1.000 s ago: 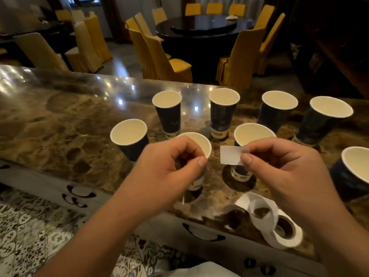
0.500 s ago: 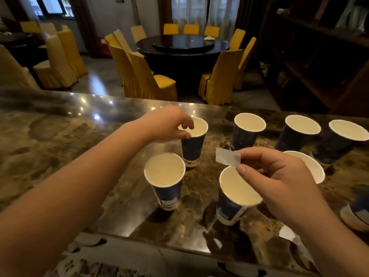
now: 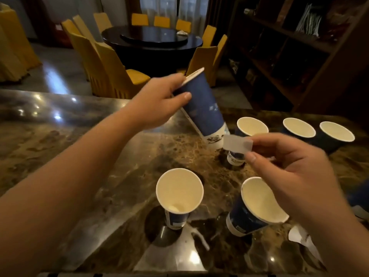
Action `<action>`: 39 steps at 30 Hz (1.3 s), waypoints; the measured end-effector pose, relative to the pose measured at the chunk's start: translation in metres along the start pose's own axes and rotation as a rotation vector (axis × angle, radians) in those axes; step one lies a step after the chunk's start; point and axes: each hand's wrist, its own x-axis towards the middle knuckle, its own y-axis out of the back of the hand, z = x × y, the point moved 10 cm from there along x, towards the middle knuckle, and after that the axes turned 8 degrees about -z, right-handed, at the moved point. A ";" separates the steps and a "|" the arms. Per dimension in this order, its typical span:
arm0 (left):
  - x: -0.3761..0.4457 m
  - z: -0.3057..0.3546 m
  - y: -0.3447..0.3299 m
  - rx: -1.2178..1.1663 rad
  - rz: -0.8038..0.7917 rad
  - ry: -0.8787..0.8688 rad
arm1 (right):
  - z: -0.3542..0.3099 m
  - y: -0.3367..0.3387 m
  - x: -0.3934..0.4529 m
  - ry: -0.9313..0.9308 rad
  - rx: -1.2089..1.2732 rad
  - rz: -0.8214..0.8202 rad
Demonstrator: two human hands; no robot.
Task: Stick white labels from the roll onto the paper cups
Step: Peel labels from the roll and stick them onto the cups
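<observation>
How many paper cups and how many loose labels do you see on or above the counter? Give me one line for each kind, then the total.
Paper cups: 7, one lifted, six standing
Loose labels: 1
Total: 8

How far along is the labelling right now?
Done: no cup shows a stuck label from this view. In hand: the left hand holds a tilted blue cup off the counter, and the right hand pinches a peeled white label just beside its base. Left: press it on, then the five cups standing on the marble counter.
</observation>
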 end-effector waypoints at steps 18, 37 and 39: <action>-0.050 0.044 0.056 -0.023 -0.011 0.160 | -0.029 -0.060 0.030 0.012 0.055 -0.065; -0.064 0.047 0.040 -0.122 -0.027 0.237 | -0.022 -0.059 0.018 -0.022 -0.041 -0.097; -0.064 0.049 0.038 -0.117 -0.036 0.233 | -0.023 -0.058 0.019 -0.027 -0.128 -0.102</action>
